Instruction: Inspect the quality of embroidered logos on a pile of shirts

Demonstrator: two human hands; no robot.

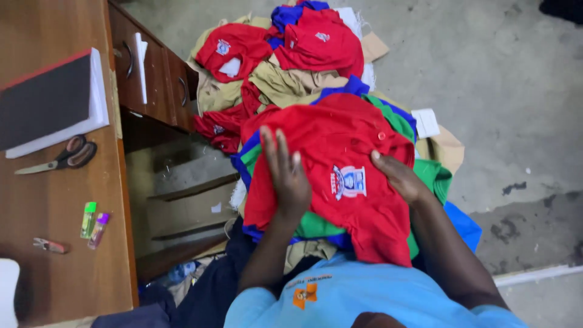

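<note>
Head view. Your left hand lies flat on the red shirt, fingers spread and pressing down, gripping nothing. Your right hand rests on the same shirt just past the badge; its thumb points toward the collar, the other fingers curl over the shirt's far edge and are hidden, so you cannot tell whether they pinch cloth. The badge sits between your two hands. The shirt tops a stack on your lap: green shirt and blue cloth show beneath your right fingers.

Beyond your fingertips: a floor pile of more red shirts and khaki cloth.

Off your left hand, well apart: desk with scissors, notebook, two lighters.

Judgement: smoothing step, shirt laid front-up. Next move calls for a true pinch at an edge or sleeve; flat palms alone will not turn cloth.
</note>
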